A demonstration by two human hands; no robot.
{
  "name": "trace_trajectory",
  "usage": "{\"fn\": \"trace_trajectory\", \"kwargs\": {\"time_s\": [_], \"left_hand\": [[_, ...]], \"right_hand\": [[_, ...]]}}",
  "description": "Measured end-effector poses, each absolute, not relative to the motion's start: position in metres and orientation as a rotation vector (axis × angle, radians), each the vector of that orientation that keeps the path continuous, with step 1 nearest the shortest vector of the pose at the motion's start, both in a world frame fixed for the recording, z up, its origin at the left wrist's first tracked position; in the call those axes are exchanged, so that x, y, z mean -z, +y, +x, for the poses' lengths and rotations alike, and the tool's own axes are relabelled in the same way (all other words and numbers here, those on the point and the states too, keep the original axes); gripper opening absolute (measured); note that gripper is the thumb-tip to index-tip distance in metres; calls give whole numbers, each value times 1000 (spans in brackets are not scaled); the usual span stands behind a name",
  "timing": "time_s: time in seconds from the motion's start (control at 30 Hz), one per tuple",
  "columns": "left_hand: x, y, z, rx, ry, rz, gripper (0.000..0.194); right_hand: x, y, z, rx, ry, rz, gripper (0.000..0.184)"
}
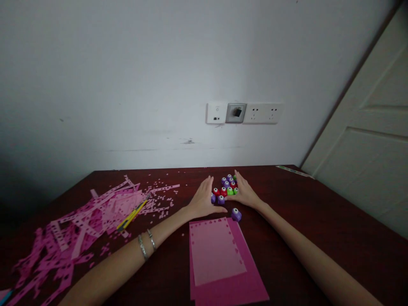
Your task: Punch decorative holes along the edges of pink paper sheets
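Observation:
My left hand (204, 198) and my right hand (245, 192) lie flat on the dark red table (318, 221), one on each side of a cluster of small paper punches (227, 186) in purple, red and green. Both hands have their fingers stretched out and cup the cluster, touching its outer pieces. One purple punch (236, 214) stands apart, just in front of the cluster. Below it lie pink paper sheets (219, 259) with punched edges, between my forearms. Bracelets (146, 244) circle my left wrist.
A heap of pink paper strips and scraps (83, 229) covers the left part of the table, with a yellow utility knife (132, 215) on it. Wall sockets (244, 113) sit on the white wall behind. A door (369, 140) stands at the right.

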State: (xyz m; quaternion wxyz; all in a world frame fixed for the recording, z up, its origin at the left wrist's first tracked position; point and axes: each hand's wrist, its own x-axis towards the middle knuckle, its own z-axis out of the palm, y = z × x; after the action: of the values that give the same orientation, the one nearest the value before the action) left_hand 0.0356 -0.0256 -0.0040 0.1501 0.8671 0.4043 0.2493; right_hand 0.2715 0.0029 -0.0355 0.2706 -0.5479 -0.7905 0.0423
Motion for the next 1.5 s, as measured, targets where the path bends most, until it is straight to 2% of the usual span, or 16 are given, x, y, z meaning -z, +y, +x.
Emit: {"fn": "trace_trajectory", "kwargs": {"time_s": [0.17, 0.33, 0.43, 0.63, 0.83, 1.07, 1.13, 1.23, 1.3, 1.4, 1.43, 1.5], "left_hand": [[2, -49, 57, -610, 1310, 2606, 129], [12, -44, 86, -543, 1496, 2618, 132], [14, -29, 88, -584, 1524, 2586, 123], [7, 7, 70, -640, 1615, 2483, 114], [6, 22, 51, -597, 1540, 2532, 93], [10, 1, 17, -616, 1388, 2583, 83], [13, -2, 8, -619, 1433, 2566, 74], [17, -3, 3, -614, 1497, 2536, 65], [18, -1, 7, -615, 1541, 2518, 74], [21, 3, 17, -641, 1589, 2463, 98], [22, 5, 20, -649, 1589, 2439, 101], [24, 9, 24, -636, 1571, 2399, 92]], "right_hand": [[43, 34, 254, -47, -2114, -1467, 119], [47, 55, 239, 22, -2065, -1504, 97], [44, 60, 233, 27, -2042, -1560, 93], [39, 68, 219, -38, -1989, -1698, 105], [21, 73, 225, -215, -1957, -1667, 113], [9, 13, 277, -334, -1991, -1434, 87], [18, -9, 281, -339, -2073, -1456, 92], [33, -28, 272, -270, -2150, -1592, 111], [38, -28, 259, -198, -2141, -1719, 120], [38, -16, 240, -151, -2071, -1892, 122], [37, -10, 235, -144, -2050, -1927, 120], [34, 1, 229, -123, -2009, -1967, 119]]}}
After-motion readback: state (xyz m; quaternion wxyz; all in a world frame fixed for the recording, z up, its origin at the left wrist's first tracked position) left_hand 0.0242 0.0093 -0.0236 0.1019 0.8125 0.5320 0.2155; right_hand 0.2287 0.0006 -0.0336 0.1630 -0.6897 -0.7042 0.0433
